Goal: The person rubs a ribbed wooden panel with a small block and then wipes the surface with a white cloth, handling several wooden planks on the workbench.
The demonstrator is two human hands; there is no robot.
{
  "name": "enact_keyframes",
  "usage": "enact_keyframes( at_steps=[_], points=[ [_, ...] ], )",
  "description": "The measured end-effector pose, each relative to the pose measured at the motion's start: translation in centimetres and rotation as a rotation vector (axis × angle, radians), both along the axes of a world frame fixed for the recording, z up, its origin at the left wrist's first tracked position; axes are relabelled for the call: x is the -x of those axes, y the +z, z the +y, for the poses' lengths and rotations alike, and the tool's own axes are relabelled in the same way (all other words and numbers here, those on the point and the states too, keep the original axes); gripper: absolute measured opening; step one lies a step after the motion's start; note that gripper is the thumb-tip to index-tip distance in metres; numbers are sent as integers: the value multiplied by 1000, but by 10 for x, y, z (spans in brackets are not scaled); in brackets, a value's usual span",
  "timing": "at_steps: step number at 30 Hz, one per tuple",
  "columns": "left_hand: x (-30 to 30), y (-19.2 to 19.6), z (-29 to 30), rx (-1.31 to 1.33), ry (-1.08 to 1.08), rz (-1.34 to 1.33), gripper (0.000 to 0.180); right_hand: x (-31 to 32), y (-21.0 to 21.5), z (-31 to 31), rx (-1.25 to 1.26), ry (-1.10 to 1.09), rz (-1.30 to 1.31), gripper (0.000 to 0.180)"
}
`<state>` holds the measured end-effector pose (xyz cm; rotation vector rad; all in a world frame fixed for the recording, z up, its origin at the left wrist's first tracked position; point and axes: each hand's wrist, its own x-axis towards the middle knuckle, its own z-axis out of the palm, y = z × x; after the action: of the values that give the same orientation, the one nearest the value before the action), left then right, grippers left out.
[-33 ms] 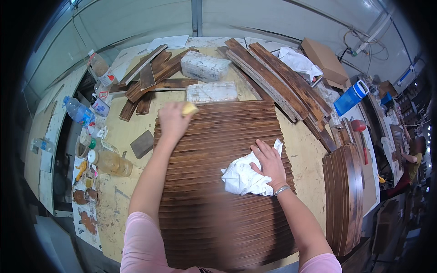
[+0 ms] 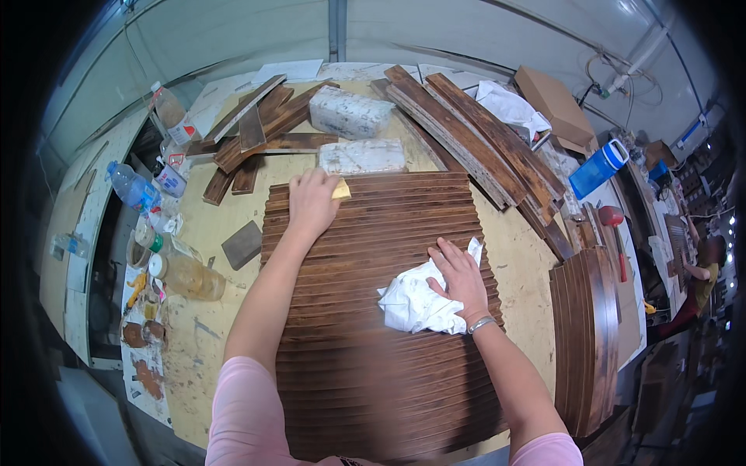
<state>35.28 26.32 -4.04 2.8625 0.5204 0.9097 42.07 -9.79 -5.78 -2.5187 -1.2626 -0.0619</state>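
Left hand [image 2: 312,200] grip pinching yellow pad [image 2: 340,189], frame centre-top, on dark slat panel [image 2: 365,334]. Right hand [image 2: 458,278] spread flat on white rag [image 2: 416,301]. Advise even strokes along slats, rag trailing.

Both bare forearms come in from the lower edge, out of short pink sleeves. The left arm stretches far forward, nearly straight, and the left hand [image 2: 312,200] lies palm down with fingers curled together. The right arm bends inward; the right hand [image 2: 457,278] rests flat, fingers spread, a thin band at its wrist.
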Motion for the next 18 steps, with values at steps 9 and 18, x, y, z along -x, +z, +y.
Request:
enact_keyframes(
  at_steps=[9, 18],
  points=[
    [-3, 12, 6, -132, -195, 21, 37, 0, 2, -1, 19, -12, 16, 57],
    [-8, 4, 12, -136, -283, -13, 33, -1, -1, -2, 17, -14, 1, 57]
  ],
)
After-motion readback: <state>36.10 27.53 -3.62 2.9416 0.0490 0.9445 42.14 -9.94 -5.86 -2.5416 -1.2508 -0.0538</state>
